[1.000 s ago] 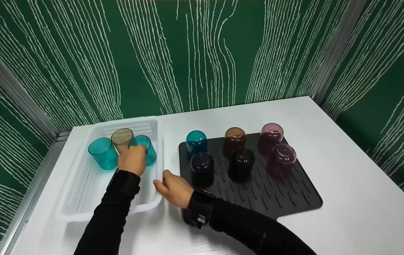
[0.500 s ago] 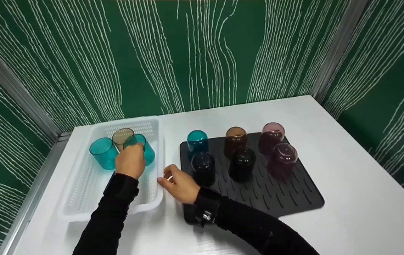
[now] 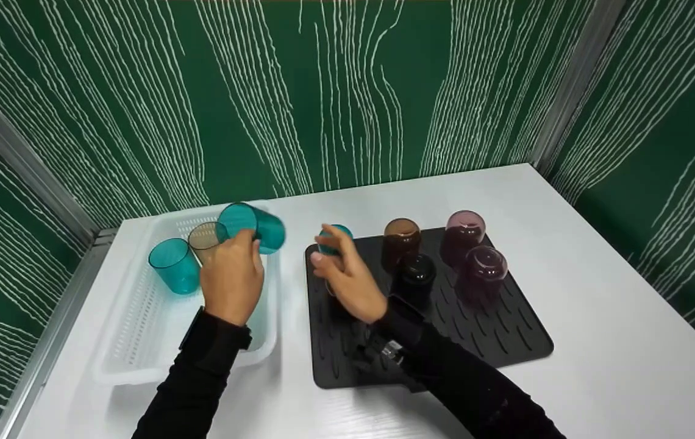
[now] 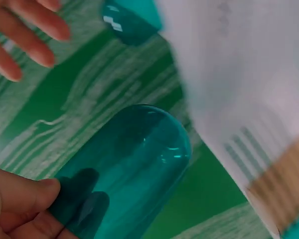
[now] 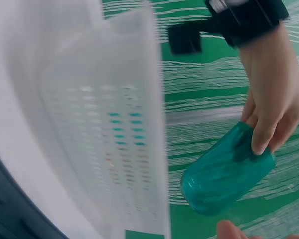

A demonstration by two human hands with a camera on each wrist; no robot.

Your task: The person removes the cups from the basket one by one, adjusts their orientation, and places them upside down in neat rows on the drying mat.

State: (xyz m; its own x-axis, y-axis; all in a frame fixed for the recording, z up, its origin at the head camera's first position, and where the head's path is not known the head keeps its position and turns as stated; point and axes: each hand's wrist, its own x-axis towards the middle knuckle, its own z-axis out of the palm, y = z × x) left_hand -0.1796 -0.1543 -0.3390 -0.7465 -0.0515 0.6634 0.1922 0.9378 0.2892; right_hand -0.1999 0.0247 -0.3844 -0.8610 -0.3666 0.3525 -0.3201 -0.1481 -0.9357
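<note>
The left hand (image 3: 233,281) grasps a teal cup (image 3: 254,227) tipped on its side, lifted above the white basket (image 3: 140,329) at its 1 o'clock corner. The right hand (image 3: 347,277), fingers loose and released, hovers over the black mat (image 3: 494,329) at 9 o'clock. The smooth cup could slip from the grip, or the right hand could knock the inverted cups (image 3: 439,250) just beside it on the desk (image 3: 597,378).

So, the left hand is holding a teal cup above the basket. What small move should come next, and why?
Probably carry the teal cup rightward towards the right hand. The left hand grips it tilted over the white basket, while the right hand waits open above the black mat, where other cups already stand upside down.
</note>
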